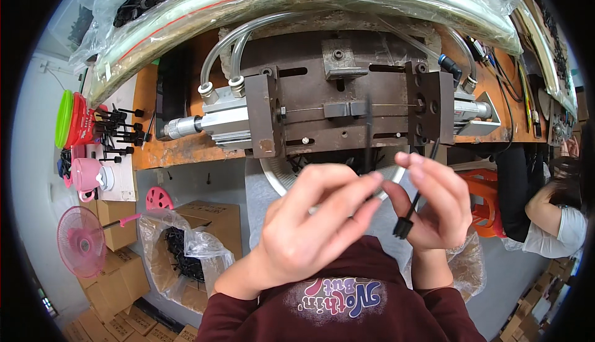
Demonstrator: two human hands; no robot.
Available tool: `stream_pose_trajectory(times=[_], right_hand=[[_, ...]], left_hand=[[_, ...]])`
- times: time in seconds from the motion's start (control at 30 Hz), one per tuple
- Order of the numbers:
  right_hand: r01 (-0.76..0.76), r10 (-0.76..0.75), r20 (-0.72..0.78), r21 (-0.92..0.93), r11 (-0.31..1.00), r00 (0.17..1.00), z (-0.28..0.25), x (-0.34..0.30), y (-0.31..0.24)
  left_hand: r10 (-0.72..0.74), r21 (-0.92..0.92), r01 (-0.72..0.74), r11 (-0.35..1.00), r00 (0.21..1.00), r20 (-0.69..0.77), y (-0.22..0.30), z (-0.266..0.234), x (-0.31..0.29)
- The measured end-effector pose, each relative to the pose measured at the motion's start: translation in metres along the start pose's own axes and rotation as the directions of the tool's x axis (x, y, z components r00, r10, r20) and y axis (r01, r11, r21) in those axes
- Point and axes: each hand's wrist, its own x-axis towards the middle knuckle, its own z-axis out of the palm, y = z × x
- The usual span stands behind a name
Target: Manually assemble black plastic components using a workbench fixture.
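My left hand is closed in a pinch on a thin black rod, which stands up from the fingertips and is blurred. Held in my right hand is a black stick-shaped part with a blocky head at its lower end. Its thin shaft slants up past the fingers. The two hands are close together, just in front of a brown metal fixture. At the fixture's middle sits a small grey block, with a thin rod reaching it from each side.
Silver air cylinders with clear hoses flank the fixture. A plastic-lined box holds black parts at lower left, near a pink fan. More black parts lie by a red bag. At right, a person sits near an orange stool.
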Motion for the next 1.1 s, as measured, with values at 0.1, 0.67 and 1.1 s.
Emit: stream_pose_trajectory(times=[0.1,0.67,1.1], right_hand=[[-0.038,0.034,0.029,0.171,0.984,0.999,-0.007,0.002,0.001],[-0.233,0.228,0.185,0.008,0.972,0.956,-0.02,0.001,-0.015],[0.052,0.003,0.32,-0.165,0.985,0.948,0.003,0.014,0.0]], left_hand=[[-0.025,-0.033,0.024,0.999,0.999,-0.039,-0.017,0.01,-0.004],[0.101,0.529,-0.178,0.83,0.98,0.171,-0.018,0.013,0.016],[0.078,0.339,-0.174,0.925,0.957,0.278,-0.016,-0.012,0.003]])
